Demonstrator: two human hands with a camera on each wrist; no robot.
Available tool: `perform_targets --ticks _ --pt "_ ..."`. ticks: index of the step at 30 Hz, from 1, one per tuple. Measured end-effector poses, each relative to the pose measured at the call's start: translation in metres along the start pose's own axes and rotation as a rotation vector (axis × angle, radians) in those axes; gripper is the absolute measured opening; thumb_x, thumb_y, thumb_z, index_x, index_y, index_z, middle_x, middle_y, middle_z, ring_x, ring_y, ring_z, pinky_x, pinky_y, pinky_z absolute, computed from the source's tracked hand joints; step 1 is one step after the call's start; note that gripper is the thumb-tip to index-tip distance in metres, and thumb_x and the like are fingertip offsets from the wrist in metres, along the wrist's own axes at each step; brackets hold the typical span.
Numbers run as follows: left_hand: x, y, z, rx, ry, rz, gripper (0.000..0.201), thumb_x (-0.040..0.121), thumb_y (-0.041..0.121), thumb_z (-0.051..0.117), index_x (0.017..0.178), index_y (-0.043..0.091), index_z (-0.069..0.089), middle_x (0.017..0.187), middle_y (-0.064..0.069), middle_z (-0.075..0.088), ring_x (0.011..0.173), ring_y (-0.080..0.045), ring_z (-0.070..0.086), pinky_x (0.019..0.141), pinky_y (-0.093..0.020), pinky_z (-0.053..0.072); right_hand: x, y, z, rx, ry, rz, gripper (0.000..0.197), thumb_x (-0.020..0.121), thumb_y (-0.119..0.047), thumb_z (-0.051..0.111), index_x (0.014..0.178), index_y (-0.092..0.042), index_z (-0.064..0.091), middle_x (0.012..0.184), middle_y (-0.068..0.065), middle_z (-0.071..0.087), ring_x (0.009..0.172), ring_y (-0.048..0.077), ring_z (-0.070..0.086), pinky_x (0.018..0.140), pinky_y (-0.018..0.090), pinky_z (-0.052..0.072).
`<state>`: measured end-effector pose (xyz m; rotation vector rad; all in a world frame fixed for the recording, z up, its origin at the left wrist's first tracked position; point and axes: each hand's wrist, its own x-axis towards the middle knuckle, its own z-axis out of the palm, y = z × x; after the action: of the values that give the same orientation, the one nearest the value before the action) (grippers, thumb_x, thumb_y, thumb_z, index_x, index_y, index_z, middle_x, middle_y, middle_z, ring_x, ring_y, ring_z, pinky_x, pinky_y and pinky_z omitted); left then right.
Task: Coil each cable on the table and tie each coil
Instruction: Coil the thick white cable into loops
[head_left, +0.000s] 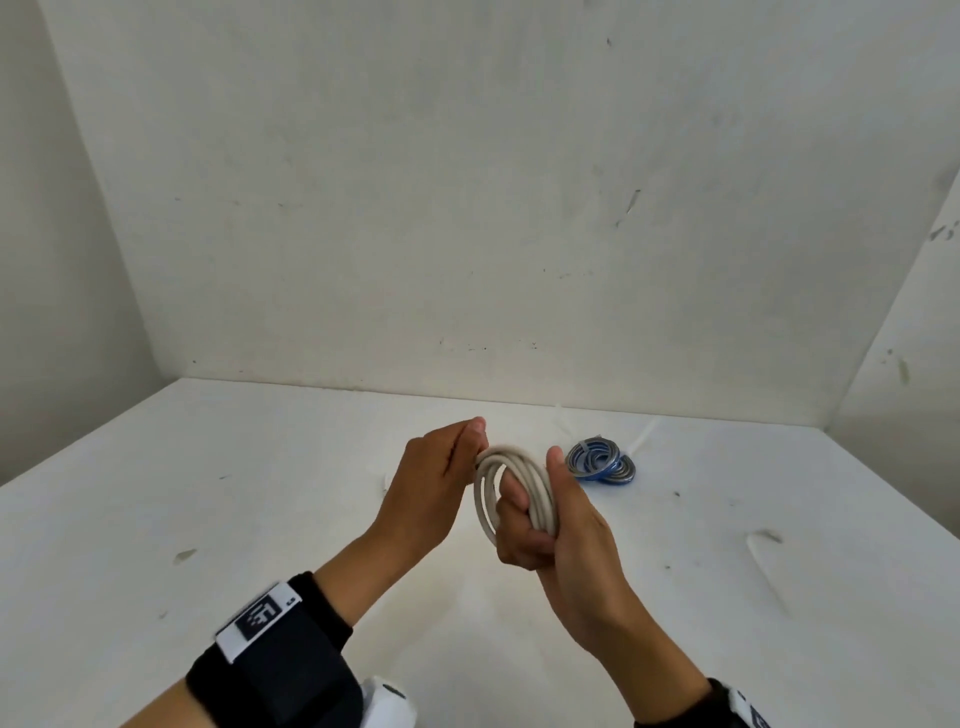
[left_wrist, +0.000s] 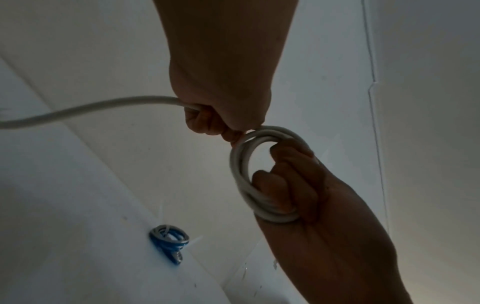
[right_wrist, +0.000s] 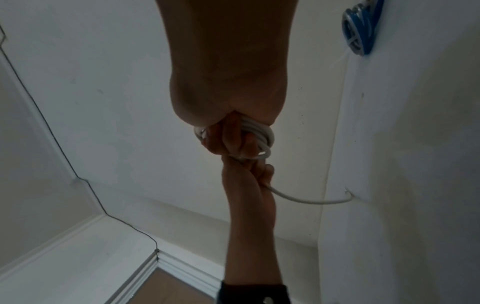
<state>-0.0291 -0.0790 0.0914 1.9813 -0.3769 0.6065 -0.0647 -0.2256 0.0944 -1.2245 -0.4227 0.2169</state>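
A white cable coil (head_left: 511, 486) of several loops hangs above the white table (head_left: 208, 493). My right hand (head_left: 550, 514) grips the coil's right side, fingers curled through the loops (left_wrist: 262, 156). My left hand (head_left: 441, 467) holds the same cable at the coil's upper left. The loose end (left_wrist: 85, 108) trails out of the left fist (left_wrist: 207, 121), and it shows as a thin tail (right_wrist: 306, 200) in the right wrist view. A blue and grey cable coil (head_left: 600, 461) lies tied on the table behind my right hand.
White walls close the table at the back and on both sides (head_left: 467, 208). A thin white tie (head_left: 644, 434) lies by the blue coil (left_wrist: 168, 238). Another thin white strip (head_left: 763, 566) lies on the table at the right.
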Motion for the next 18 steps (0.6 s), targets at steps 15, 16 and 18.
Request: perform_targets --ticks 15,16,18 --pt "-0.053 0.020 0.021 0.618 -0.455 -0.052 0.026 0.102 0.036 0.026 0.104 0.026 0.051 0.079 0.007 0.058 0.063 -0.009 0.048 0.055 -0.018 0.030 0.031 -0.001 -0.017 0.009 0.242 -0.249 0.029 0.099 -0.036 0.029 0.088 -0.013 0.040 0.062 -0.002 0.042 0.056 0.012 0.038 0.069 0.026 0.038" --pt "-0.053 0.024 0.020 0.656 -0.470 -0.032 0.027 0.102 0.036 0.027 0.106 0.025 0.051 0.086 0.006 0.062 0.068 -0.012 0.054 0.058 -0.021 0.033 0.032 0.002 -0.021 -0.116 0.243 -0.252 0.032 0.096 -0.041 0.030 0.088 -0.011 0.039 0.064 -0.001 0.043 0.058 0.012 0.039 0.068 0.025 0.038" --pt "-0.052 0.032 0.016 0.737 -0.490 0.024 0.031 0.101 0.040 0.027 0.106 0.023 0.052 0.096 0.005 0.067 0.077 -0.017 0.061 0.063 -0.025 0.037 0.031 0.012 -0.027 -0.313 0.226 -0.255 0.035 0.094 -0.041 0.033 0.089 -0.006 0.036 0.067 0.004 0.042 0.060 0.013 0.038 0.065 0.025 0.037"
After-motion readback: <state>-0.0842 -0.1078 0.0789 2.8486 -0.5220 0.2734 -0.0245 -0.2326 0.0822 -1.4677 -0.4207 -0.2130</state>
